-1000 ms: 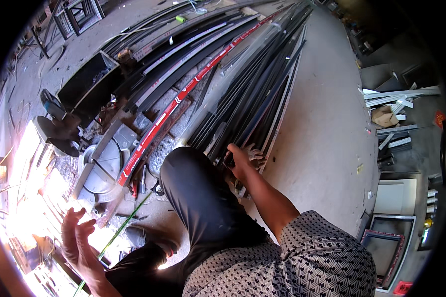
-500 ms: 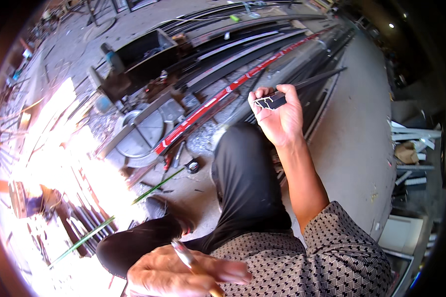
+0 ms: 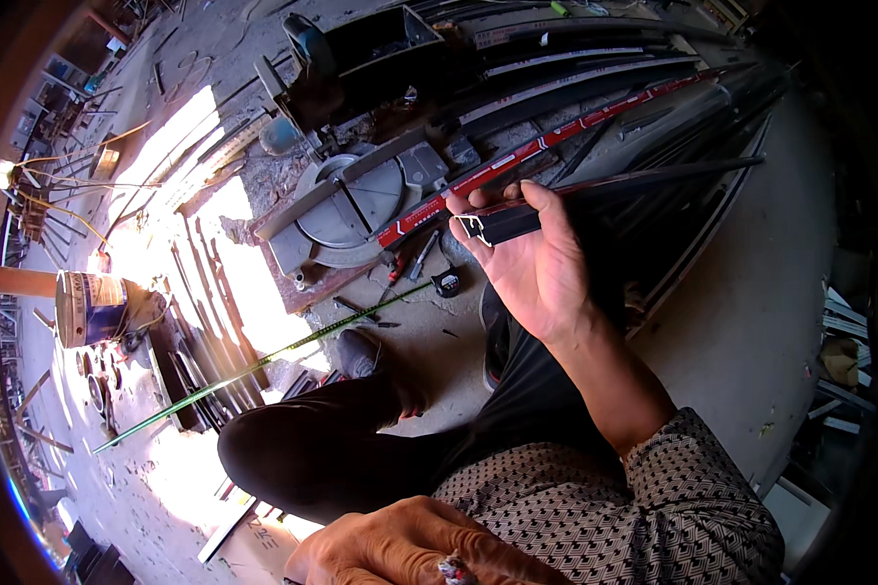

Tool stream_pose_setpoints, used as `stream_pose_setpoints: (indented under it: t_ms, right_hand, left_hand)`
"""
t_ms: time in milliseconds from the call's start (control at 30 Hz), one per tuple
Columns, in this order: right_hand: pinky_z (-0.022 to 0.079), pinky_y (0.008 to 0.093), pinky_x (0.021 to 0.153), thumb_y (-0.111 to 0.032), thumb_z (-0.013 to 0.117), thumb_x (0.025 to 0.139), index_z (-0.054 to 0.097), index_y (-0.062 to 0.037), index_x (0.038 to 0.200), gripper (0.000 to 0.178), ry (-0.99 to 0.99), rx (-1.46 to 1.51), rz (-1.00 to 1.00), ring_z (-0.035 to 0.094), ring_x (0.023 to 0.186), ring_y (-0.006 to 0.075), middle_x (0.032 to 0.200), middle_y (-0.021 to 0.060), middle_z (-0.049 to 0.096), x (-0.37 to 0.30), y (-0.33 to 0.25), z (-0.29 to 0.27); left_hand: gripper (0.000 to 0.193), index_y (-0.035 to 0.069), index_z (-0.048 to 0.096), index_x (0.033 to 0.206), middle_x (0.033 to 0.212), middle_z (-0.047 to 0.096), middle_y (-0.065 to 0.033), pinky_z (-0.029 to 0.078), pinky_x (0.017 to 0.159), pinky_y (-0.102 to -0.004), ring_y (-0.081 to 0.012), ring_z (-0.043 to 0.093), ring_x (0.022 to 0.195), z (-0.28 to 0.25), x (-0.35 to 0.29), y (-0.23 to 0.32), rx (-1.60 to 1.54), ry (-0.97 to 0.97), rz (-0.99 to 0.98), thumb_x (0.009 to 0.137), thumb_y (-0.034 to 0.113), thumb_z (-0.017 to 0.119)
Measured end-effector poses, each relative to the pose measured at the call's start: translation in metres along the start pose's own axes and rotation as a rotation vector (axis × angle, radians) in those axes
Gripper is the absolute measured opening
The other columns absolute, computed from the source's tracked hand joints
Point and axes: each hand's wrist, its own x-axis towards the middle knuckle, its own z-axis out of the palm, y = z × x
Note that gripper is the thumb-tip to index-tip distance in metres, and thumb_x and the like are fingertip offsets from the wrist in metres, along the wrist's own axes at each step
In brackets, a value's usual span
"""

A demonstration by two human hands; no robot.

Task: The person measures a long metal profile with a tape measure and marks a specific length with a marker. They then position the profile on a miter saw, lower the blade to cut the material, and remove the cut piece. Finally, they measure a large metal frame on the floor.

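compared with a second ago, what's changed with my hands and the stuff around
Your right hand has risen from the dark bars and now holds up one dark profile near its end. Your left hand has come in from the far left toward your body, a cigarette tip showing. The red bar and extended tape measure lie as before.

Red profile wrap [image 3: 556, 140] right of the miter saw [image 3: 351, 202]: white print, too small to read. Bucket [image 3: 92, 308] left of saw: printed label, same. Pale board [image 3: 249, 556] below saw: few dark characters, unclear. Green tape blade [image 3: 298, 343] below saw: marked, numbers illegible.
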Motion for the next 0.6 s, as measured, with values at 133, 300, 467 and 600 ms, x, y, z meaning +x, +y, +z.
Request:
stream_pose_setpoints:
  t_ms: [133, 300, 467, 600]
  right_hand:
    - [0.048, 0.0477, 0.113, -0.030, 0.062, 0.105, 0.061, -0.0095, 0.104, 0.020, 0.024, -0.046, 0.035, 0.061, 0.127, 0.0348, 0.117, 0.0149, 0.067, -0.003, 0.003, -0.006]
    - [0.047, 0.0469, 0.112, -0.032, 0.061, 0.106, 0.061, -0.0119, 0.103, 0.021, 0.076, -0.056, 0.079, 0.061, 0.126, 0.0337, 0.117, 0.0149, 0.067, -0.008, 0.015, -0.009]
    - [0.040, 0.0436, 0.116, -0.041, 0.060, 0.105, 0.053, -0.0070, 0.126, 0.041, 0.188, -0.146, 0.113, 0.059, 0.127, 0.0285, 0.118, 0.0098, 0.062, -0.011, 0.034, -0.016]
    - [0.039, 0.0407, 0.116, -0.041, 0.064, 0.103, 0.058, -0.0101, 0.126, 0.039, 0.248, -0.174, 0.142, 0.057, 0.127, 0.0204, 0.129, 0.0065, 0.061, -0.010, 0.053, -0.005]
  left_hand:
    - [0.049, 0.007, 0.061, 0.142, 0.126, 0.064, -0.0386, 0.062, 0.082, -0.0516, -0.0475, 0.072, 0.106, -0.011, 0.005, -0.004, 0.015, -0.098, 0.043, 0.105, 0.038, 0.061]
    - [0.044, 0.008, 0.060, 0.141, 0.120, 0.065, -0.0363, 0.062, 0.076, -0.0475, -0.0424, 0.073, 0.094, -0.015, 0.009, -0.010, 0.038, -0.043, 0.016, 0.103, 0.030, 0.064]
    - [0.062, 0.000, 0.054, 0.147, 0.127, 0.068, -0.0242, 0.052, 0.100, -0.0393, -0.0323, 0.066, 0.120, -0.073, -0.008, -0.020, 1.372, 0.498, -0.233, 0.087, -0.004, 0.069]
    - [0.065, 0.004, 0.056, 0.143, 0.139, 0.058, -0.0192, 0.046, 0.108, -0.0482, -0.0368, 0.061, 0.123, -0.104, 0.017, -0.031, 2.186, 0.012, -0.319, 0.084, 0.019, 0.081]
